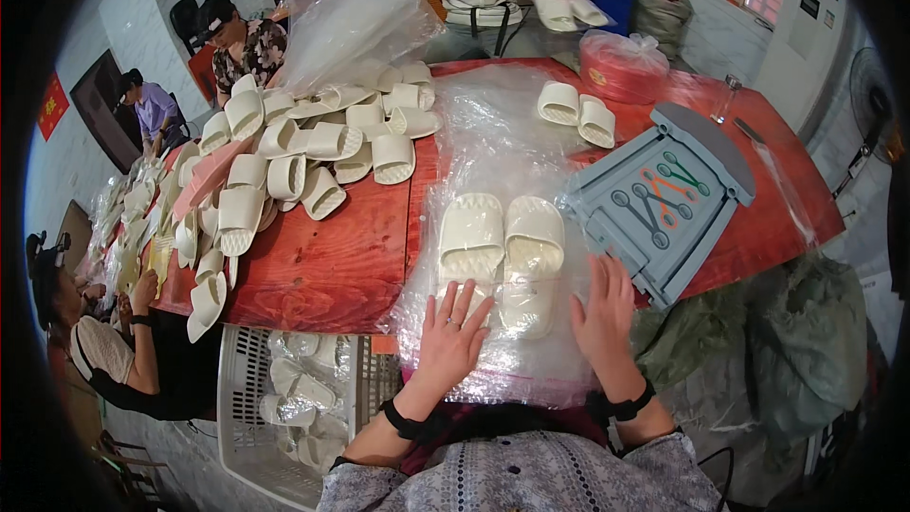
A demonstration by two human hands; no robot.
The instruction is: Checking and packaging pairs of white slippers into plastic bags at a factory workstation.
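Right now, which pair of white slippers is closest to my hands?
The pair of white slippers lying side by side on the clear plastic bags, under your left hand and right hand; every other pair lies farther up the table.

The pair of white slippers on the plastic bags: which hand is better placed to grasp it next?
Probably the left hand: its fingers already lie on the heel of the left slipper of the pair of white slippers. The right hand rests beside the pair on the plastic bags.
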